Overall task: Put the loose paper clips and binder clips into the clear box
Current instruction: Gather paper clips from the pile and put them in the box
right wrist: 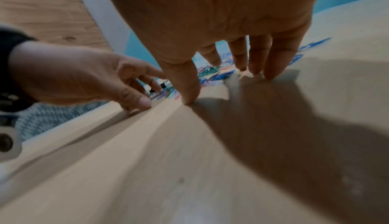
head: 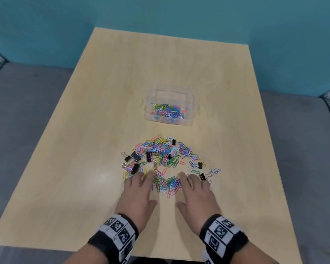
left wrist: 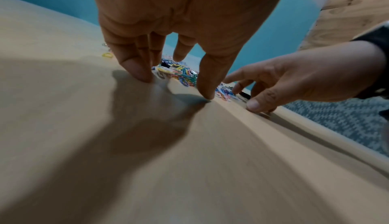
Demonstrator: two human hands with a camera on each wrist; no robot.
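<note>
A heap of coloured paper clips (head: pixel 166 157) mixed with black binder clips (head: pixel 135 156) lies mid-table. Beyond it stands the clear box (head: pixel 189 103), lidless, with several coloured clips inside. My left hand (head: pixel 139 189) and right hand (head: pixel 194 189) lie palm down at the heap's near edge, fingers straight, a small bunch of clips (head: pixel 168 184) between them. In the left wrist view the left fingertips (left wrist: pixel 145 76) touch the table in front of the clips (left wrist: pixel 181 74). The right wrist view shows the right fingertips (right wrist: pixel 269 74) on the wood beside the clips (right wrist: pixel 212 73). Neither hand holds anything.
The light wooden table (head: pixel 84 168) is bare to the left, right and near side of the heap. Grey upholstered seating (head: pixel 23 121) flanks it on both sides, and a teal wall (head: pixel 160 12) stands behind.
</note>
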